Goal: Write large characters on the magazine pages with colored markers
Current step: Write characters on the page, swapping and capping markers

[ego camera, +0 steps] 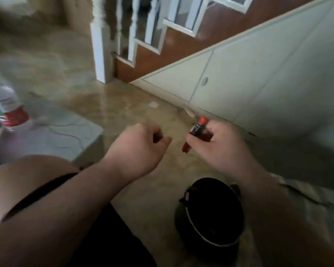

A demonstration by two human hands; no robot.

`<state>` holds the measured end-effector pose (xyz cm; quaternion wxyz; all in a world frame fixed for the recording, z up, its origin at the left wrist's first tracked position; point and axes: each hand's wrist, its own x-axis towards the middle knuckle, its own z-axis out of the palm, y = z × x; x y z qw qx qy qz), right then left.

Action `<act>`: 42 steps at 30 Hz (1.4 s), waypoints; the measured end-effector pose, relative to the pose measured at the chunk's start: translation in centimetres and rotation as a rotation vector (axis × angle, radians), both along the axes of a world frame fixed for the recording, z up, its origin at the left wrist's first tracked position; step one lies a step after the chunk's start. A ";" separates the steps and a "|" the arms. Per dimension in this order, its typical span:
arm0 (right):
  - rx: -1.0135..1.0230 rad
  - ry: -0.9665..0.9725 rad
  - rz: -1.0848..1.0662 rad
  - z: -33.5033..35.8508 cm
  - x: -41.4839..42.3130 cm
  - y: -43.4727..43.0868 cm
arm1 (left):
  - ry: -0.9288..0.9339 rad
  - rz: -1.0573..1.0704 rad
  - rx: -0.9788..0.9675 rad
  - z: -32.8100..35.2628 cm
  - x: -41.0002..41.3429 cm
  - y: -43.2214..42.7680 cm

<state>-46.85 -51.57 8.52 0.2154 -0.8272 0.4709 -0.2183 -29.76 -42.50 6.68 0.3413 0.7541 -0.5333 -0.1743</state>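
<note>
Your right hand (218, 149) grips the red marker (198, 127). The fingers are curled round its dark barrel, with one red end up and another red end showing below the thumb. Blur hides whether it is capped. Your left hand (141, 149) hangs just beside it, fingers curled in and thumb against forefinger, with nothing visible in it. Judgement: it is placed there to work the cap.

The magazine is not in view. Both hands are over the floor (123, 105). A bottle (8, 106) stands on the low table (66, 135) to the left, well apart from the hands. A black round container (210, 212) sits below your right wrist. Writing looks not yet begun.

A home hallway, white-balustered staircase (112, 35), under-stair cupboard doors (210, 78), glossy tiled floor (123, 105)
</note>
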 end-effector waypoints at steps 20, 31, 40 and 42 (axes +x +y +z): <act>0.095 0.081 -0.256 -4.9 -15.2 -1.4 | -0.117 -0.254 0.180 -3.5 -11.1 -4.1; 0.084 0.026 0.075 -1.7 0.8 0.8 | -0.123 0.163 0.107 0.6 1.0 4.0; 0.075 -0.038 0.568 1.3 19.6 10.8 | -0.145 0.566 -0.017 2.7 12.5 18.6; 0.068 -0.050 0.667 0.9 23.1 13.7 | -0.141 0.638 -0.016 2.7 14.4 22.2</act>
